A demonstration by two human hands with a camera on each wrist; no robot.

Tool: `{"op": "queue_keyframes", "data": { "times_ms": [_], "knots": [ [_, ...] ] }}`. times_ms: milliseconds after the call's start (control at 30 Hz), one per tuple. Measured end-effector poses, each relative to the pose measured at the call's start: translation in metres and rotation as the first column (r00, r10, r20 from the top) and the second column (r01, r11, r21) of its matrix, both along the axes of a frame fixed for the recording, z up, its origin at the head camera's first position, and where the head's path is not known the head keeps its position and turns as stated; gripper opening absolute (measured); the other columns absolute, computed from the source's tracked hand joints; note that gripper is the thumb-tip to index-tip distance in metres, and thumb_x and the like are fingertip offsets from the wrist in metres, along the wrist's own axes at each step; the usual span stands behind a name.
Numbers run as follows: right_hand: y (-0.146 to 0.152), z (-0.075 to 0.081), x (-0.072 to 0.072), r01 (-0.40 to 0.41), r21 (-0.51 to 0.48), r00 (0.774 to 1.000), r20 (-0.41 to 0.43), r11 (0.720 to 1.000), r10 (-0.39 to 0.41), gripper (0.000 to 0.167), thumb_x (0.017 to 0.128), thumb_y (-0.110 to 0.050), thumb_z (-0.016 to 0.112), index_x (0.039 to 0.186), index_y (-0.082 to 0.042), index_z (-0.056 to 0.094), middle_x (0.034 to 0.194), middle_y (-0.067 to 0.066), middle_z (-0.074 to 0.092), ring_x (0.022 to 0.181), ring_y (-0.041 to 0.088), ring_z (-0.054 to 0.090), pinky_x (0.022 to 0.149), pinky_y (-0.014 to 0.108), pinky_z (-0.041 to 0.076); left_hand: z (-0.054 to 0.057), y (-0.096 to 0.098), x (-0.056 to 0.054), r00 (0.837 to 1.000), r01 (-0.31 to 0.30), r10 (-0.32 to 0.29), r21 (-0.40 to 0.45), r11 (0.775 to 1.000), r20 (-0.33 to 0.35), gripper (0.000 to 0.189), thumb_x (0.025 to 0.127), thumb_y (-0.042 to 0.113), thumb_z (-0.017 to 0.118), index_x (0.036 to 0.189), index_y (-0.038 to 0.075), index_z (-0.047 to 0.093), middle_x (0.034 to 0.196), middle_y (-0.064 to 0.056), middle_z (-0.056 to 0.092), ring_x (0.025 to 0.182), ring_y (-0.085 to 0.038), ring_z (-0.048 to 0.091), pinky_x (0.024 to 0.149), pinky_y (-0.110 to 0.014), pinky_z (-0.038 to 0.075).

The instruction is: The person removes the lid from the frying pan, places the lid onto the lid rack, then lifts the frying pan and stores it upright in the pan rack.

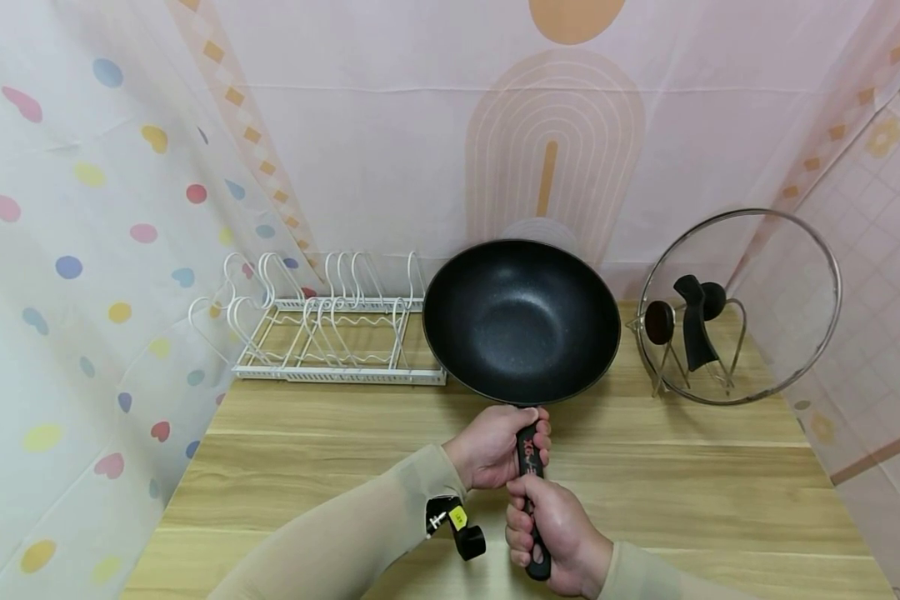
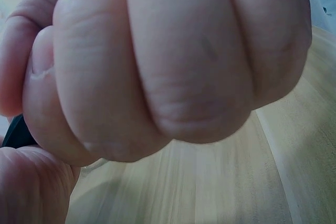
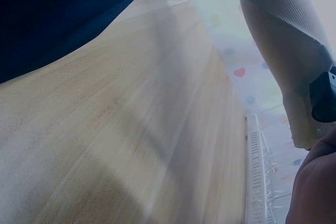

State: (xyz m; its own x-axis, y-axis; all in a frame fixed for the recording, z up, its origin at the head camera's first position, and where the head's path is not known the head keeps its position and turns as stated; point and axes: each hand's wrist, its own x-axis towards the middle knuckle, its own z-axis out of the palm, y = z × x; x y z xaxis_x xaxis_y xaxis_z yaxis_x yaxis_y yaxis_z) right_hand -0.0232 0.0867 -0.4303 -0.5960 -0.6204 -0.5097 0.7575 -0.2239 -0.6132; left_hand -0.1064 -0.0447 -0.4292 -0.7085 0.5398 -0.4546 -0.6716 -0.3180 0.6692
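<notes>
A black wok (image 1: 521,325) is at the middle of the head view, its dark inside facing up and toward me. Both hands grip its long black handle (image 1: 527,450). My left hand (image 1: 491,448) is wrapped round the part nearest the pan, thumb along the top. Lower down, my right hand (image 1: 558,532) grips the handle close to its end. The left wrist view is filled by the left hand's curled fingers (image 2: 189,66), with a bit of black handle beside them. In the right wrist view, the right hand's grip is out of frame.
Left of the wok, a white wire dish rack (image 1: 337,377) stands at the table's back, close to the pan's rim. A glass lid (image 1: 832,267) leans upright in a wire stand (image 1: 741,333) at the right. Patterned curtains (image 1: 390,167) hang behind the wooden table (image 1: 720,483).
</notes>
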Motion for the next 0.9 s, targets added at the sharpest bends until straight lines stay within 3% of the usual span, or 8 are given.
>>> {"op": "queue_keyframes", "data": {
  "times_ms": [900],
  "knots": [
    [-0.001, 0.009, 0.002, -0.009, 0.008, 1.000, -0.022, 1.000, 0.009, 0.020, 0.099, -0.023, 0.046, 0.080, -0.021, 0.040, 0.057, -0.013, 0.038, 0.047, 0.002, 0.038, 0.047, 0.016, 0.040, 0.014, 0.000, 0.005, 1.000, -0.012, 0.012, -0.003, 1.000, -0.029, 0.022, 0.114, 0.018, 0.030, 0.103, 0.012, 0.048, 0.079, 0.007, 0.048, 0.068, -0.006, 0.048, 0.067, -0.018, 0.049]
  ]
}}
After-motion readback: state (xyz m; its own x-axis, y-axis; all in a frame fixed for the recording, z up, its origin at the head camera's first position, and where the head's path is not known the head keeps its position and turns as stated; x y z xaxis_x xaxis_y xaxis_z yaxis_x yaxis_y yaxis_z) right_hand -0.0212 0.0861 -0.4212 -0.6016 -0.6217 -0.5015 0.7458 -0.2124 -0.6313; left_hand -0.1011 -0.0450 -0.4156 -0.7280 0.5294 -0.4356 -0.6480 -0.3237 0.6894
